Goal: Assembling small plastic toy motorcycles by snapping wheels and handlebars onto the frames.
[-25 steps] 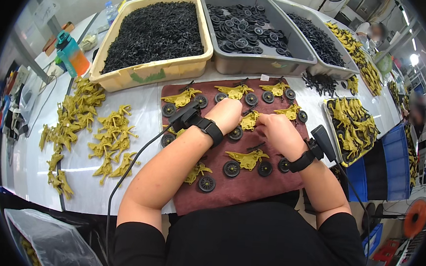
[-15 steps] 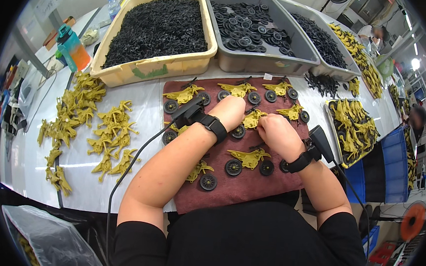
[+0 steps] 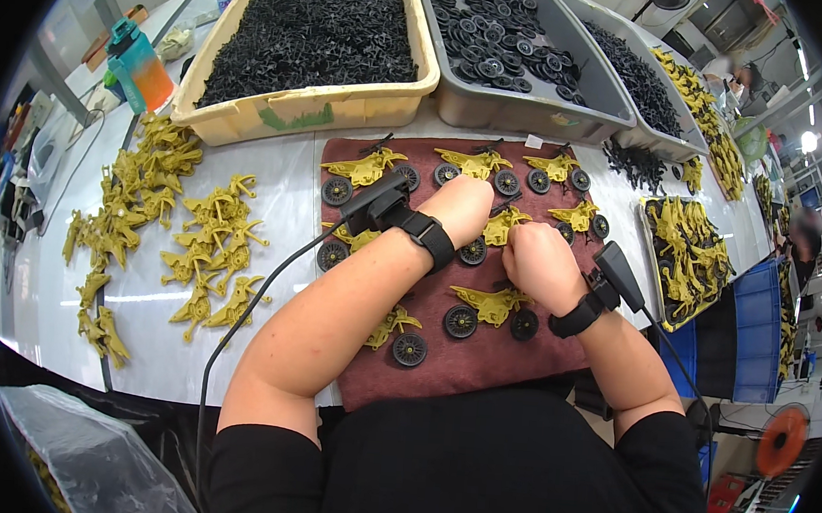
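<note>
In the head view, a yellow plastic motorcycle-shaped body (image 3: 502,229) sits between the bare left hand (image 3: 464,203) and bare right hand (image 3: 542,264), over a maroon fabric cloth (image 3: 451,369). Fingertips are hidden; whether either grips, I cannot tell.

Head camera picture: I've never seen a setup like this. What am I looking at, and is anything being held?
There's no robot here, just a person's bare left hand and right hand, with black devices strapped to the wrists. A wide fisheye camera worn on the head looks down, so straight edges bend.

On the white table lies a dark red cloth with yellow motorbike-shaped bodies and black wheels. Beyond it, a cream bin and two grey bins contain black parts. Loose yellow pieces lie to the left.

The hands meet around one such yellow body. Their grip is mostly hidden, so I can't tell exactly what each holds.
</note>
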Action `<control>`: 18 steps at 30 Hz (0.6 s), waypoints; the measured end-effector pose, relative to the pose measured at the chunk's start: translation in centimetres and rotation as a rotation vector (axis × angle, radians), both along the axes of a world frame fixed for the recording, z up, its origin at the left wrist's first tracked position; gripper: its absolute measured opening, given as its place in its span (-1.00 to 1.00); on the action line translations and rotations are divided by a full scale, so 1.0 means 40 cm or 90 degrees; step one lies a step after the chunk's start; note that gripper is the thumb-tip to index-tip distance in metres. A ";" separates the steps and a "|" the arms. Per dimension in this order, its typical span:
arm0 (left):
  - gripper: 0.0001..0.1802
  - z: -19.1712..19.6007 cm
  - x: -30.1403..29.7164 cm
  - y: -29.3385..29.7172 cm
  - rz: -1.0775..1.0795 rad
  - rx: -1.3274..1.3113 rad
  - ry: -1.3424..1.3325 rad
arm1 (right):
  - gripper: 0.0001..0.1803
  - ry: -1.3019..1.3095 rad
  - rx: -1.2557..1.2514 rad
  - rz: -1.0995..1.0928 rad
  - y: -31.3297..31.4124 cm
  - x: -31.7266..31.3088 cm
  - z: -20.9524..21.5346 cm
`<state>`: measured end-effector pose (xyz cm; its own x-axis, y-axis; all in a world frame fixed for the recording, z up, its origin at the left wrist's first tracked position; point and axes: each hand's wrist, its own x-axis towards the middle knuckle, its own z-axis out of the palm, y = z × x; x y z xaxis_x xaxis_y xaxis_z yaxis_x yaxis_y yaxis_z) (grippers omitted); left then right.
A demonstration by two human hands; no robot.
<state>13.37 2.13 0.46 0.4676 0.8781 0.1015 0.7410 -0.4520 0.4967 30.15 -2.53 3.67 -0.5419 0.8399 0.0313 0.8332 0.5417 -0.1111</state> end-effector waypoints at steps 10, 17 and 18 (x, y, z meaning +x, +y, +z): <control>-0.83 0.007 -0.001 -0.004 0.005 0.006 0.017 | -0.70 0.101 -0.195 -0.111 0.033 0.024 0.064; -0.73 0.103 -0.030 -0.086 0.050 0.043 -0.219 | -0.77 0.429 -0.142 -0.123 -0.007 -0.017 0.106; -0.70 0.132 -0.034 -0.112 0.068 -0.017 -0.271 | -0.77 0.496 -0.162 -0.081 -0.020 -0.037 0.102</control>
